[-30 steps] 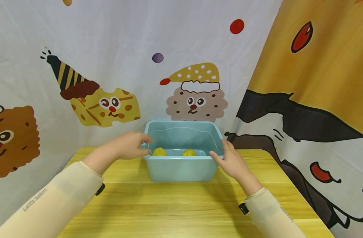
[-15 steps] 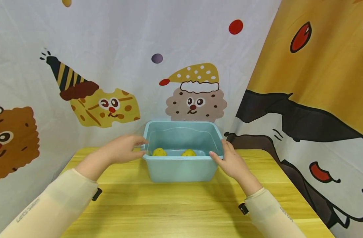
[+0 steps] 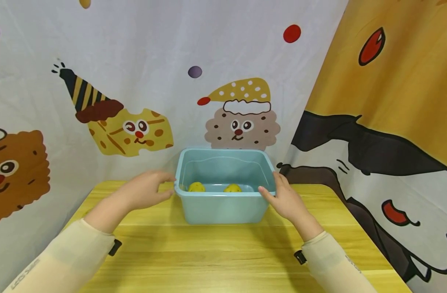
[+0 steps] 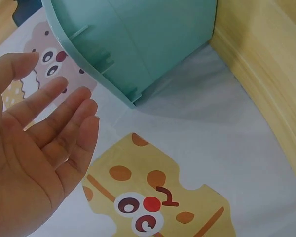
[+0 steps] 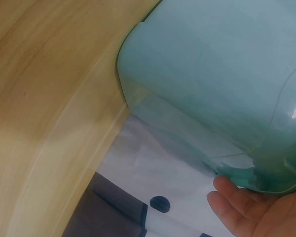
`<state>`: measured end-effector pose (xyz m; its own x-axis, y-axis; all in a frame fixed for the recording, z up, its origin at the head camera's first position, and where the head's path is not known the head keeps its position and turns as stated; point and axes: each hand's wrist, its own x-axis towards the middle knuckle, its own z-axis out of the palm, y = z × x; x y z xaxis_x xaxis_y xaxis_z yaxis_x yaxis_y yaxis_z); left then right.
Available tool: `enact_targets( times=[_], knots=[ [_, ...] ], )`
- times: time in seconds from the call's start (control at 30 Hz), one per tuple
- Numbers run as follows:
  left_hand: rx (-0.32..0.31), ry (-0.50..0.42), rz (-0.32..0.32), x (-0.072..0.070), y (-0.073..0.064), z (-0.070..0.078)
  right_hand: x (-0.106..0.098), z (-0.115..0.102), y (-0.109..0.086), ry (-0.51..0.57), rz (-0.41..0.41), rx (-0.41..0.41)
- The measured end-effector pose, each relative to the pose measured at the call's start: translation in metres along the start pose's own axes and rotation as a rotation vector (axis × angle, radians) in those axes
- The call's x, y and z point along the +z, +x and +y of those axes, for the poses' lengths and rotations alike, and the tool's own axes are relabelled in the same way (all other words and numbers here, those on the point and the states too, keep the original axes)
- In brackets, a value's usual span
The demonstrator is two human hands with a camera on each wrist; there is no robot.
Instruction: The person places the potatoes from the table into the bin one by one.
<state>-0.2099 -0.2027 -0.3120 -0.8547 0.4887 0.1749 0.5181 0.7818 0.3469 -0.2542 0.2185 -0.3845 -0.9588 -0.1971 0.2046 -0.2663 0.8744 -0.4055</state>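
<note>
A light blue plastic storage bin (image 3: 225, 208) stands upright on the table, and two rounded yellow things (image 3: 197, 187) lie inside it, partly hidden by its front wall. My right hand (image 3: 287, 199) grips the bin's right front corner, thumb over the rim and fingers along the outside; in the right wrist view the fingertips (image 5: 224, 190) sit under the rim. Just off the bin's left end is my left hand (image 3: 146, 189), its fingers relaxed and apart. The left wrist view shows its palm (image 4: 19, 173) bare, with a gap between fingers and bin wall (image 4: 138, 39).
The yellow wood-grain table (image 3: 208, 256) reaches under both forearms. Behind it hangs a white cloth (image 3: 135, 49) printed with cartoon figures, close to the bin's back. Another printed cloth part, orange and black (image 3: 355, 122), slopes down along the table's right side.
My left hand has drawn back leftward from over the bin's left rim to outside it. The right hand and the bin have stayed in place.
</note>
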Motion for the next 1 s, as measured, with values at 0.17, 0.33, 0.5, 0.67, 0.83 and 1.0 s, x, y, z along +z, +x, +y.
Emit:
enact_targets(
  times=[0.17, 0.33, 0.5, 0.67, 0.83, 1.0],
  knots=[
    [-0.011, 0.009, 0.013, 0.001, -0.004, -0.002, 0.0, 0.001, 0.0, -0.002, -0.005, 0.005],
    [-0.032, 0.029, 0.021, 0.004, -0.007, -0.005, 0.001, 0.001, 0.0, 0.001, -0.007, 0.006],
    [-0.048, 0.019, 0.035, 0.007, -0.012, -0.006, 0.002, 0.0, 0.001, -0.004, -0.001, 0.004],
    [-0.078, -0.003, 0.057, 0.01, -0.017, -0.009, 0.002, 0.0, 0.0, -0.002, 0.005, 0.001],
    [-0.119, -0.018, 0.085, 0.012, -0.022, -0.013, 0.002, 0.0, 0.0, 0.002, 0.01, -0.003],
    [-0.153, -0.008, 0.106, 0.012, -0.027, -0.014, 0.001, 0.002, 0.0, 0.007, 0.014, -0.005]
  ],
)
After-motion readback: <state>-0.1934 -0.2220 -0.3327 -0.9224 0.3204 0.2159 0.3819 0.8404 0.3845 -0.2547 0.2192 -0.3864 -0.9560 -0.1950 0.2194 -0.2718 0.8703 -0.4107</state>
